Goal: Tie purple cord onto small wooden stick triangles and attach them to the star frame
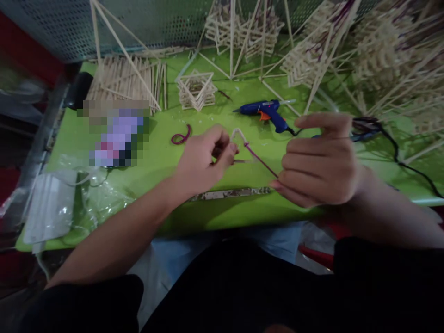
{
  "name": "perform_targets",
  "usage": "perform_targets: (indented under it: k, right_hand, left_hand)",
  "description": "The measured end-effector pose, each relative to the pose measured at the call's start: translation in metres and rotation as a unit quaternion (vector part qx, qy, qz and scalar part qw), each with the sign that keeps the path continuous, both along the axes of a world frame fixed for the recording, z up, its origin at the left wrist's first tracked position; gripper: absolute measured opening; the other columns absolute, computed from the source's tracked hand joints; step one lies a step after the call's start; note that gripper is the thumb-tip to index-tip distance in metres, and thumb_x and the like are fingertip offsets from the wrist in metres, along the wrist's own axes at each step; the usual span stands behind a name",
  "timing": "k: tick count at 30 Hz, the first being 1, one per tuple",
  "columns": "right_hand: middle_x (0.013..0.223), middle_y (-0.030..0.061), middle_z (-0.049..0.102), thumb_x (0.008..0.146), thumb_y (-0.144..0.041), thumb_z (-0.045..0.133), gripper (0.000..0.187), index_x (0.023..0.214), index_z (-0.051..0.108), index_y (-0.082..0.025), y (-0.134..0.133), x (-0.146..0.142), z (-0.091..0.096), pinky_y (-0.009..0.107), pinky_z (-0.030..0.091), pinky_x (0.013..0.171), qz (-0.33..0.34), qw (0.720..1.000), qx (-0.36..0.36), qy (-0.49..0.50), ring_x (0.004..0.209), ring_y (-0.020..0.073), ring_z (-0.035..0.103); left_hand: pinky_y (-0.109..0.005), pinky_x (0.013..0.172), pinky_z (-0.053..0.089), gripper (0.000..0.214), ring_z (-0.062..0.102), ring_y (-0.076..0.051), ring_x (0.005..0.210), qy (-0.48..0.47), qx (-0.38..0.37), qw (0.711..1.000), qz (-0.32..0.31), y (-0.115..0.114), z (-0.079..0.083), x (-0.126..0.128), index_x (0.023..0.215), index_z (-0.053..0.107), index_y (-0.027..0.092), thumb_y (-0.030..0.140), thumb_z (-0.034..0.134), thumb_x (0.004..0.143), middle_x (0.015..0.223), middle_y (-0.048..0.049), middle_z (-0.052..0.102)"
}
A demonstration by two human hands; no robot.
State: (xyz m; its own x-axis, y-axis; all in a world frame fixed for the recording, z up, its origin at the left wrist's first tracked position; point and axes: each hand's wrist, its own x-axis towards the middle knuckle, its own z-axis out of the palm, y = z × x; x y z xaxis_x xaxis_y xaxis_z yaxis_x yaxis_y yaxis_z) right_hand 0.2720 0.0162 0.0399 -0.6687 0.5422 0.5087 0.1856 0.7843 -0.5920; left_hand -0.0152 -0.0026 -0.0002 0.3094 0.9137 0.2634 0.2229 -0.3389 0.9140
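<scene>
My left hand (206,162) is closed, its thumb and finger pinching one end of a pale, bent, thin piece (237,131). At the far end of that piece sits a small knot in a purple cord (262,160). The cord runs straight down to my right hand (321,166), which pinches it between thumb and fingers, with the index finger raised. A thin pale stick (245,161) pokes out beside my left fingertips; whether I hold it cannot be made out. Below both hands lies a flat, stained strip (236,193). A loose purple cord (180,138) curls left of my left hand.
A blue glue gun (260,108) lies beyond my hands, its black cable (395,143) trailing right. Farther back stand a small stick frame (197,91), piled sticks (130,78) and several larger stick structures (308,51). A white power strip (52,203) and clear plastic are at left.
</scene>
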Motion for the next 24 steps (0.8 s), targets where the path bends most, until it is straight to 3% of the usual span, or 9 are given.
perform_targets:
  k: [2, 5, 7, 10, 13, 15, 17, 20, 24]
  right_hand:
    - [0.061, -0.006, 0.051, 0.099, -0.039, 0.091, 0.05, 0.063, 0.057, -0.027, -0.007, -0.006, 0.003, 0.052, 0.068, 0.095, 0.027, 0.978, 0.196, -0.06, 0.059, 0.0161, 0.041]
    - [0.068, -0.0047, 0.061, 0.104, -0.029, 0.087, 0.044, 0.067, 0.062, -0.028, -0.014, -0.016, 0.005, 0.038, 0.071, 0.083, 0.033, 0.893, 0.442, -0.08, 0.064, 0.0166, 0.052]
    - [0.073, -0.0035, 0.069, 0.107, -0.022, 0.083, 0.039, 0.071, 0.069, -0.028, -0.017, -0.019, 0.004, 0.033, 0.072, 0.086, 0.011, 0.864, 0.496, -0.089, 0.071, 0.017, 0.062]
    - [0.073, -0.0033, 0.069, 0.109, -0.023, 0.08, 0.041, 0.07, 0.068, -0.028, -0.02, -0.018, 0.001, 0.032, 0.072, 0.09, -0.002, 0.853, 0.514, -0.096, 0.074, 0.0176, 0.064]
    - [0.074, -0.0031, 0.066, 0.112, -0.038, 0.078, 0.039, 0.076, 0.068, -0.029, -0.023, -0.017, -0.001, 0.039, 0.072, 0.095, -0.017, 0.903, 0.422, -0.08, 0.075, 0.0198, 0.063]
    - [0.083, -0.0016, 0.069, 0.113, -0.049, 0.076, 0.032, 0.088, 0.072, -0.03, -0.024, -0.02, 0.0, 0.047, 0.07, 0.102, -0.034, 0.959, 0.274, -0.059, 0.084, 0.0223, 0.068]
    - [0.094, 0.001, 0.073, 0.112, -0.056, 0.076, 0.029, 0.099, 0.073, -0.03, -0.022, -0.027, 0.001, 0.052, 0.068, 0.109, -0.036, 0.992, 0.121, -0.019, 0.098, 0.0252, 0.072]
    - [0.104, 0.0037, 0.075, 0.11, -0.063, 0.075, 0.034, 0.107, 0.073, -0.03, -0.017, -0.035, 0.002, 0.054, 0.066, 0.112, -0.027, 0.998, -0.023, 0.043, 0.112, 0.0278, 0.074]
    - [0.114, 0.0068, 0.077, 0.109, -0.074, 0.071, 0.046, 0.118, 0.072, -0.03, -0.011, -0.028, 0.001, 0.054, 0.066, 0.114, -0.045, 0.985, -0.136, 0.096, 0.125, 0.0305, 0.074]
  left_hand:
    - [-0.029, 0.061, 0.059, 0.038, 0.077, -0.018, 0.067, -0.049, -0.05, 0.998, 0.004, 0.0, 0.002, -0.004, 0.097, 0.061, 0.026, 0.055, 0.079, 0.113, 0.081, -0.0022, 0.078]
    - [-0.025, 0.045, 0.048, 0.044, 0.064, -0.014, 0.048, -0.076, -0.104, 0.992, -0.016, 0.0, 0.006, -0.005, 0.097, 0.06, 0.027, 0.063, 0.08, 0.112, 0.066, 0.0023, 0.071]
    - [-0.024, 0.04, 0.041, 0.049, 0.057, -0.012, 0.043, -0.09, -0.118, 0.989, -0.02, 0.001, 0.008, -0.003, 0.094, 0.058, 0.027, 0.066, 0.084, 0.108, 0.062, 0.004, 0.067]
    - [-0.024, 0.039, 0.039, 0.055, 0.054, -0.012, 0.043, -0.112, -0.123, 0.986, -0.013, 0.003, 0.009, 0.0, 0.092, 0.055, 0.027, 0.071, 0.088, 0.103, 0.06, 0.0053, 0.064]
    - [-0.025, 0.041, 0.043, 0.057, 0.056, -0.013, 0.047, -0.126, -0.121, 0.984, 0.02, 0.007, 0.008, 0.001, 0.09, 0.054, 0.028, 0.072, 0.089, 0.102, 0.062, 0.0053, 0.064]
    - [-0.026, 0.044, 0.046, 0.054, 0.059, -0.014, 0.051, -0.142, -0.109, 0.982, 0.052, 0.011, 0.007, 0.001, 0.09, 0.053, 0.028, 0.068, 0.087, 0.104, 0.066, 0.0048, 0.065]
    - [-0.028, 0.048, 0.048, 0.05, 0.061, -0.014, 0.056, -0.156, -0.089, 0.979, 0.091, 0.015, 0.004, 0.0, 0.091, 0.053, 0.029, 0.063, 0.084, 0.109, 0.071, 0.0039, 0.066]
    - [-0.029, 0.05, 0.047, 0.045, 0.063, -0.015, 0.06, -0.172, -0.081, 0.971, 0.144, 0.021, 0.001, -0.001, 0.092, 0.053, 0.029, 0.058, 0.077, 0.114, 0.075, 0.0024, 0.068]
    - [-0.03, 0.052, 0.044, 0.038, 0.059, -0.014, 0.062, -0.219, -0.112, 0.954, 0.173, 0.027, -0.004, -0.004, 0.092, 0.056, 0.028, 0.05, 0.078, 0.114, 0.078, 0.0017, 0.07]
